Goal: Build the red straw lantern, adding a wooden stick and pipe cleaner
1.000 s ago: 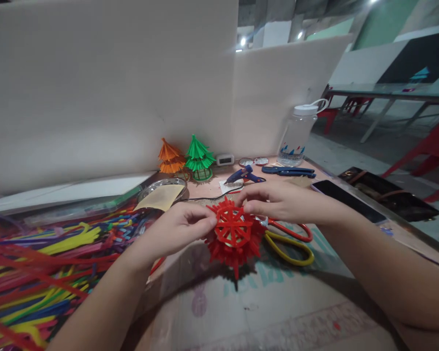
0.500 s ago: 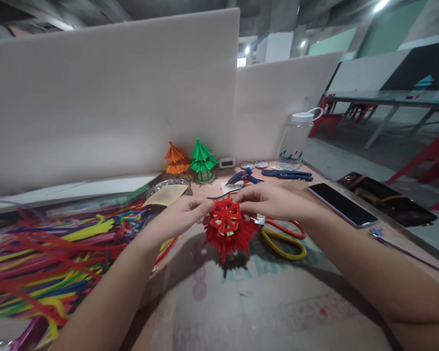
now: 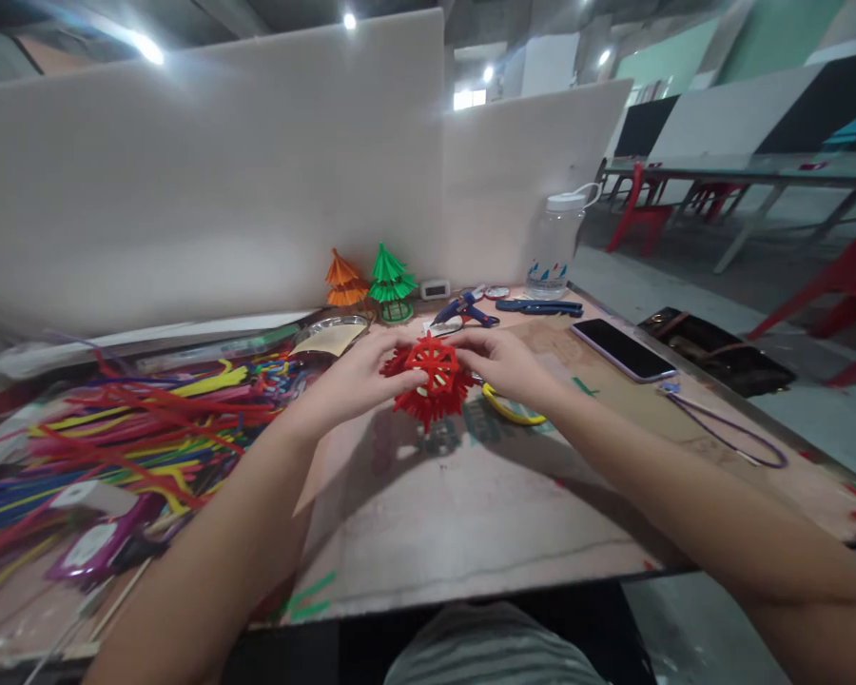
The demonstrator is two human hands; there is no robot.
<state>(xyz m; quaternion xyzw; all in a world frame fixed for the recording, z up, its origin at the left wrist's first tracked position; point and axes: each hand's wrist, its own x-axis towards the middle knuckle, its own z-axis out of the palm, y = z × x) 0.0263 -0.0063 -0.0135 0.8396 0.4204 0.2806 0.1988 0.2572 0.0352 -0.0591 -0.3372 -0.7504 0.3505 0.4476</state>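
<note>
I have the red openwork piece between my two hands, out in front of me over the surface. My left hand grips its left side, thumb laid along the near face; my right hand has its fingertips at the right edge. The spoked, wheel-like end faces me and a spiky red fringe spreads around it. I can't tell whether its lowest point touches anything.

A yellow handle loop pokes out just below my right hand. Beyond the red piece lies a blue glue gun, with an orange tree and a green tree standing side by side behind it, to the left. A heap of coloured strips spreads to my left. Off to my right are a phone and a looped purple cord, and a clear bottle stands upright near the white partition.
</note>
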